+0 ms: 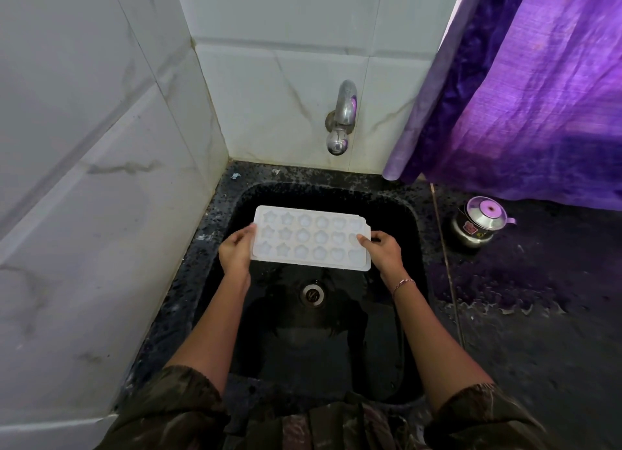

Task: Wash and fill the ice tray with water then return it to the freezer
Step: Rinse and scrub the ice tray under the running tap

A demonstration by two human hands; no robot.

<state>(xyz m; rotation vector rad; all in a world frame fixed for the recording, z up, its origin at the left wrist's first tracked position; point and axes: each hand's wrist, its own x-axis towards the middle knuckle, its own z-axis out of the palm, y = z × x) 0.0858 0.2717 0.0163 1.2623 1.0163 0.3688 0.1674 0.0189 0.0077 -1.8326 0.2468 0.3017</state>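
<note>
The person held a white plastic ice tray with star- and heart-shaped cells [310,237] level over the black stone sink [415,247], one short end in each grip: the left hand [235,252] was closed on the tray's left edge with the thumb on top, and the right hand [383,247] was closed on the right edge, its fingers curled over the rim. A thin beaded bracelet [403,284] circled the right wrist. The tray sat cells up, near the far part of the basin and just short of the chrome wall tap [342,118], from which no water could be seen running. It appeared to be the start of the washing or filling step, though whether the cells already held water could not be told. The next move would likely call for freeing one hand to open the tap while the other kept the tray level under the spout. The round metal drain [312,294] lay near the basin's middle, and the basin looked wet. The speckled dark counter [505,315] ran off to the right, carrying a small steel lidded pot [478,222] beneath a purple curtain [538,96]; pale marbled wall tiles [101,146] closed in the left and far sides.
</note>
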